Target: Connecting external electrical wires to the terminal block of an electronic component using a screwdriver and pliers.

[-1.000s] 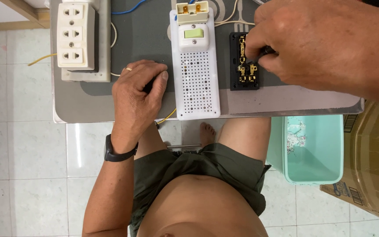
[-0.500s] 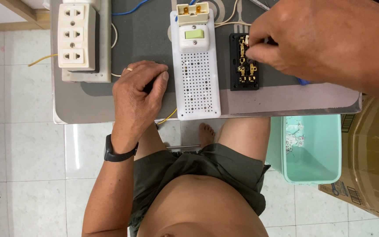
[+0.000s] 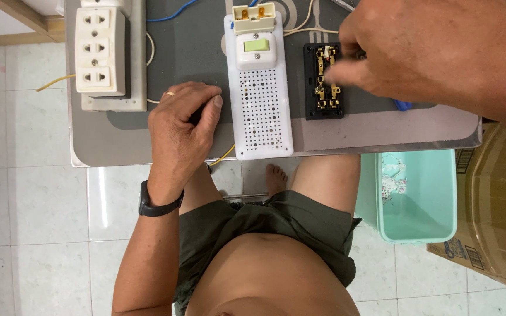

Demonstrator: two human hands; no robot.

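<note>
Socket insert (image 3: pixel 324 82), black, stiff and likely light, is lying upper right, the right hand (image 3: pixel 417 52) pinching its edge while the left hand (image 3: pixel 180 137) is pressing flat on the worktop (image 3: pixel 382 131).

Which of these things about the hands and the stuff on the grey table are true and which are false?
1. The left hand rests on the grey metal table. True.
2. The right hand is at the white three-socket outlet block. False: its fingers are at the black open switch block with brass parts.
3. The long white perforated plastic box lies between the two hands. True.
4. The mint green plastic bin stands on the table. False: it stands on the tiled floor, beside the table.
5. A black band is on the left wrist. True.
</note>
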